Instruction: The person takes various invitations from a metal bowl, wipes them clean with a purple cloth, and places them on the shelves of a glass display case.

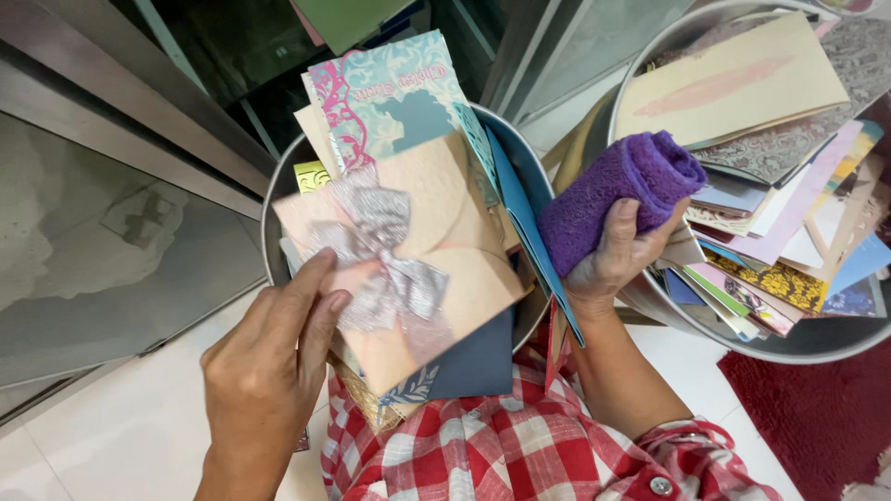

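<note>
My left hand (269, 357) holds a peach card (445, 250) with a silver glitter bow (385, 255), thumb and fingers at its lower left edge. The card lies over a stack of other cards in a round metal basin (277, 199), among them a teal and pink patterned card (394, 93) and a blue card (524, 223) standing on edge. My right hand (617, 255) grips a rolled purple cloth (617, 190) just right of that basin, beside the blue card.
A second metal basin (817, 339) at the right is piled with several mixed cards, a beige card (733, 79) on top. A dark red mat (826, 417) lies lower right. Glass door panels and a metal frame (121, 102) stand left. Red checked cloth (520, 445) covers my lap.
</note>
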